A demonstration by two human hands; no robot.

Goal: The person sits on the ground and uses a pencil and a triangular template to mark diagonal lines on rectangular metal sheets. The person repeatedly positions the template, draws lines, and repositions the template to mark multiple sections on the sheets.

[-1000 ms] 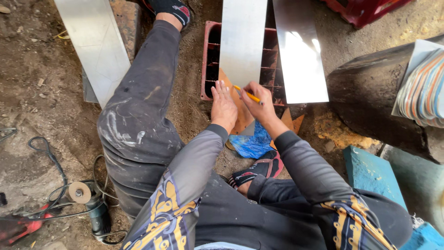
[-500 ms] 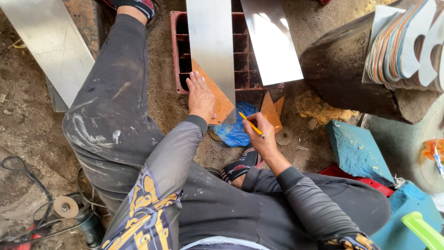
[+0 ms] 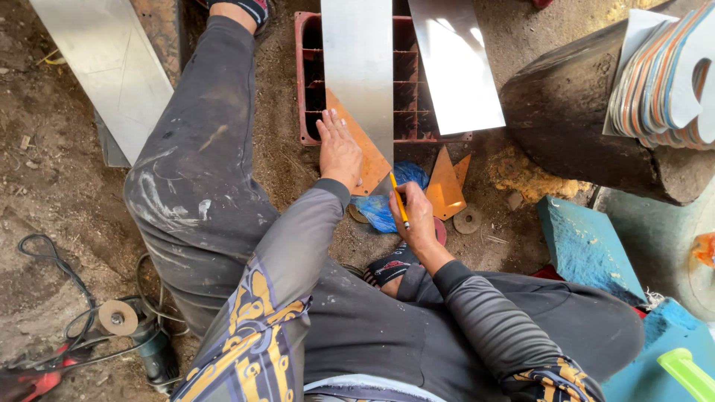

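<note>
Marking out on the dirt floor
My left hand (image 3: 339,152) lies flat, fingers spread, on the orange triangular template (image 3: 365,152) against the long shiny metal strip (image 3: 359,71); my right hand (image 3: 417,219) pinches a yellow pencil (image 3: 399,199), tip at the strip's edge

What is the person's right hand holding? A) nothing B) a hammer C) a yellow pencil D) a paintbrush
C: the right hand grips a yellow pencil with its tip at the lower edge of the metal strip, while the left hand lies flat on the orange template.
</note>
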